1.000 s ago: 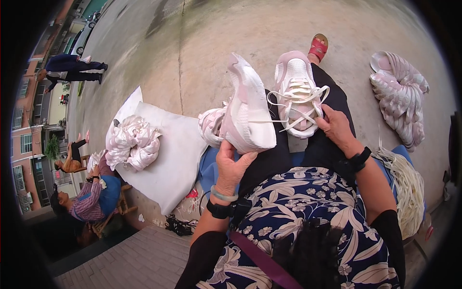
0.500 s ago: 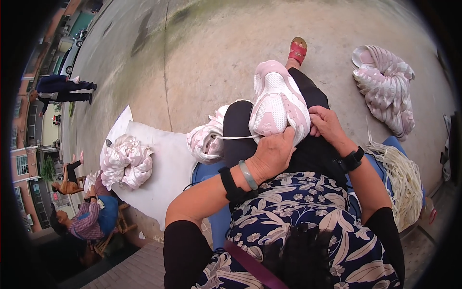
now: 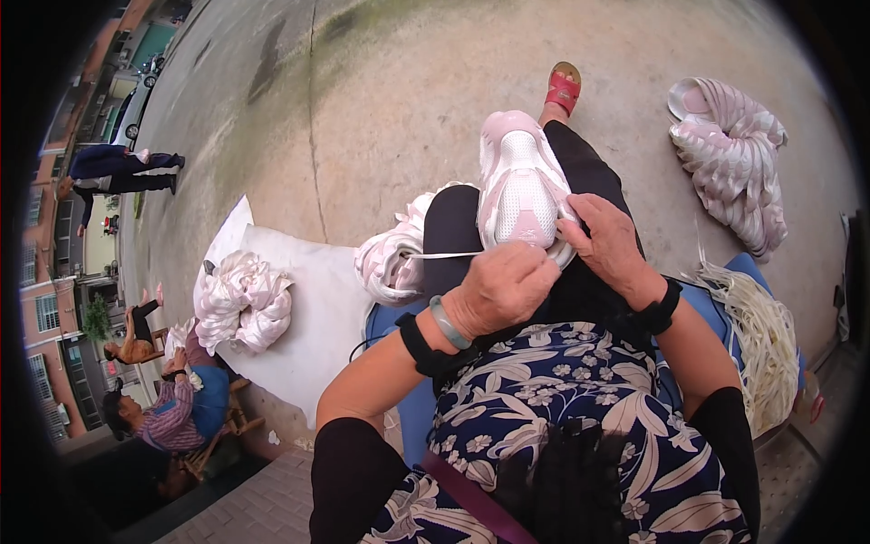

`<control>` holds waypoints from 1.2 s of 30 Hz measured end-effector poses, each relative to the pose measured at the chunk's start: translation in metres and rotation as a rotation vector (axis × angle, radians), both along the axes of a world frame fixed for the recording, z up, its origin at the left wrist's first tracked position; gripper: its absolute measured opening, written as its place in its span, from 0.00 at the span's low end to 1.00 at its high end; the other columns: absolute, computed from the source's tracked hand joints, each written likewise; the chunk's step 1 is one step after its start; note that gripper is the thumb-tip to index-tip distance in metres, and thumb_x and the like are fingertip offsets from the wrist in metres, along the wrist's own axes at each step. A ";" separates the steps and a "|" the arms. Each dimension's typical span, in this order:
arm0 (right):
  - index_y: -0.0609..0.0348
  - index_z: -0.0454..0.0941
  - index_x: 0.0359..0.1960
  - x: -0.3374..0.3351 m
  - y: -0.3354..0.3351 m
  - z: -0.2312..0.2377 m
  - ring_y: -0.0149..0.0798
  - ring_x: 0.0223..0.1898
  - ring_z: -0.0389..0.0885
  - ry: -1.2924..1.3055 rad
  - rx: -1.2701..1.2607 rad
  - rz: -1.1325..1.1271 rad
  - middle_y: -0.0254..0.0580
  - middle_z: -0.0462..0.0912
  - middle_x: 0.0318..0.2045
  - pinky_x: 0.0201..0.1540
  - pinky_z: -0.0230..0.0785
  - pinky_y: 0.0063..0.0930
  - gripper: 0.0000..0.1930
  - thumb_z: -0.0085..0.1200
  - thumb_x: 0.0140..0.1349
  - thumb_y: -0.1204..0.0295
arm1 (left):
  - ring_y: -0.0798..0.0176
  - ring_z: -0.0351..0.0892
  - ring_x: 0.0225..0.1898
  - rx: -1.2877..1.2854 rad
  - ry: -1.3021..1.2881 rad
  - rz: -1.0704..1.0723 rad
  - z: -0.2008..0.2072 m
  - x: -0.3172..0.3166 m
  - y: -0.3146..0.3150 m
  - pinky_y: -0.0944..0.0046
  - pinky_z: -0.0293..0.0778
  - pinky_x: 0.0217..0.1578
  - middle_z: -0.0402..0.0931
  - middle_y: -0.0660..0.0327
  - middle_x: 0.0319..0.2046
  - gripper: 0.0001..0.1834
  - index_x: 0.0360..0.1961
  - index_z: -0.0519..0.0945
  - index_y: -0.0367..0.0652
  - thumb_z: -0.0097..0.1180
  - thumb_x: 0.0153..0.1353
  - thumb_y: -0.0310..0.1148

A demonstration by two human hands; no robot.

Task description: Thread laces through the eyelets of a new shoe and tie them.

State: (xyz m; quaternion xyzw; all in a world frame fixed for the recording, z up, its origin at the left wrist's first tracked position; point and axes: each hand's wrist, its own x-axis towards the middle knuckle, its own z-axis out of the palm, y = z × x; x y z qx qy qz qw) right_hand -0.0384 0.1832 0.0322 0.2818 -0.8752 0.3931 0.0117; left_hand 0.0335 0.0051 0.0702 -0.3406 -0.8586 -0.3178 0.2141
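Observation:
A white mesh shoe upper with pink panels (image 3: 524, 186) lies over my lap, its rounded pink end pointing away from me. My right hand (image 3: 614, 243) grips its right edge between thumb and fingers. At the near end of the upper, my left hand (image 3: 506, 288) is closed, its fingertips curled inward and hidden, so what they pinch cannot be made out. A white shoelace (image 3: 449, 256) stretches left from beside that hand, across my dark trouser leg, toward a bundle of pink and white uppers (image 3: 391, 263) by my left knee.
A ring of nested uppers (image 3: 243, 301) rests on a white sheet (image 3: 313, 263) at left. Another curved stack (image 3: 732, 163) lies on the concrete at right. Many pale laces (image 3: 766, 354) hang beside my right arm. Another person (image 3: 177, 412) sits at far left; one stands beyond.
My left hand has drawn slightly toward me and its fingers have curled in. My right hand has moved up and left onto the upper's edge. The upper has turned slightly more upright.

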 end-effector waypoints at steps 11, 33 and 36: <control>0.56 0.72 0.35 -0.004 0.008 -0.030 0.46 0.32 0.74 0.077 0.110 0.023 0.41 0.75 0.27 0.34 0.63 0.40 0.09 0.49 0.55 0.67 | 0.39 0.75 0.25 -0.072 -0.729 0.461 -0.040 -0.001 -0.017 0.49 0.69 0.26 0.72 0.41 0.19 0.20 0.48 0.64 0.34 0.49 0.57 0.35; 0.53 0.73 0.38 0.014 0.100 -0.024 0.42 0.42 0.72 -0.019 0.113 0.146 0.40 0.75 0.38 0.45 0.62 0.36 0.11 0.51 0.55 0.64 | 0.58 0.78 0.31 -0.002 -0.651 0.292 -0.025 0.004 -0.024 0.65 0.71 0.33 0.77 0.49 0.31 0.15 0.45 0.73 0.33 0.51 0.55 0.25; 0.56 0.74 0.30 0.021 0.222 -0.021 0.51 0.34 0.74 -0.109 0.306 -0.134 0.47 0.76 0.27 0.37 0.65 0.42 0.09 0.48 0.54 0.65 | 0.69 0.73 0.28 0.061 -0.676 0.364 -0.027 0.004 -0.037 0.69 0.71 0.31 0.75 0.60 0.28 0.13 0.43 0.74 0.32 0.52 0.57 0.26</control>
